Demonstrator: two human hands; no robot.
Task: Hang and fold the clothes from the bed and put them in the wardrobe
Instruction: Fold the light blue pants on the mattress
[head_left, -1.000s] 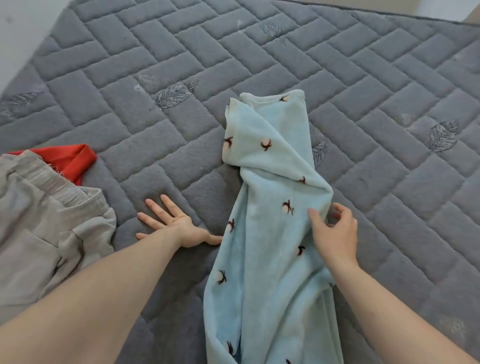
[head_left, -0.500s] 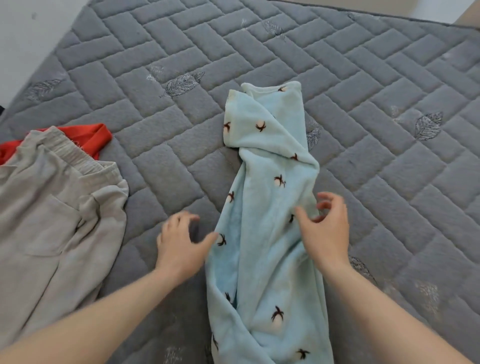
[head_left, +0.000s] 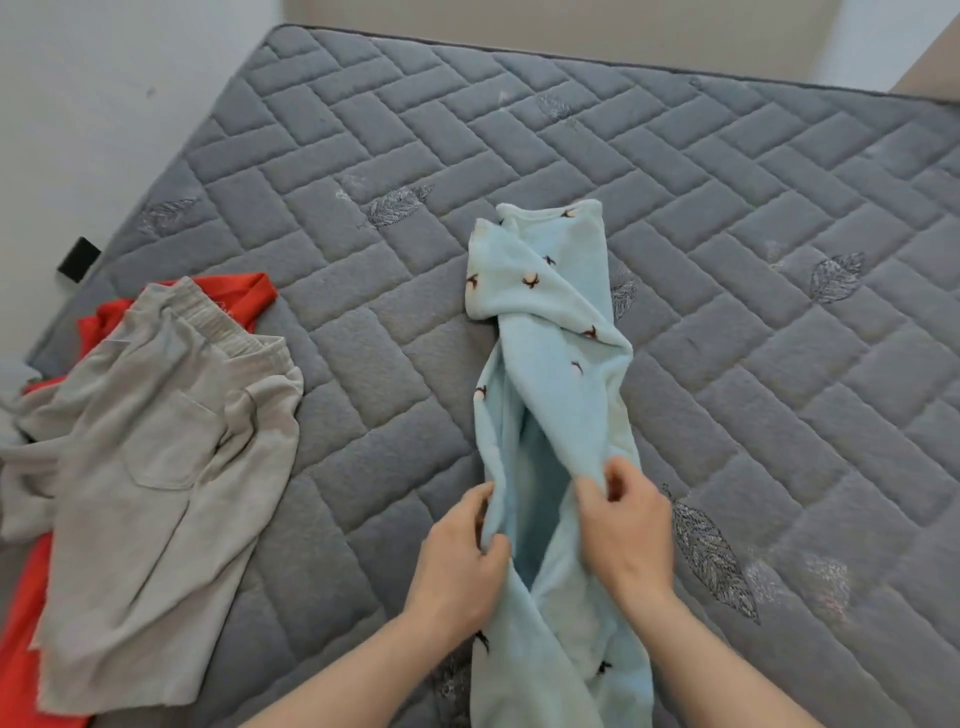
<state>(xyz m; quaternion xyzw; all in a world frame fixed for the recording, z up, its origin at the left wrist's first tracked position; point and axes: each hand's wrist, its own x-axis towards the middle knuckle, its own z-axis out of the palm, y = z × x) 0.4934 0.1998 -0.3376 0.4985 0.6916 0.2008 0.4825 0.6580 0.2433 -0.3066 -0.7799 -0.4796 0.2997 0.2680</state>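
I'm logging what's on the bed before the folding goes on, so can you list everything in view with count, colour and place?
light blue garment: 1, pale blue with small dark motifs, twisted lengthwise at mid-bed
grey trousers: 1, light grey, crumpled at the left side of the bed
red garment: 1, red-orange, under the grey trousers
mattress: 1, grey quilted with leaf embroidery, under everything
black object: 1, black, on the wall left of the bed
left hand: 1, pinches the blue garment's left edge
right hand: 1, pinches its right fold
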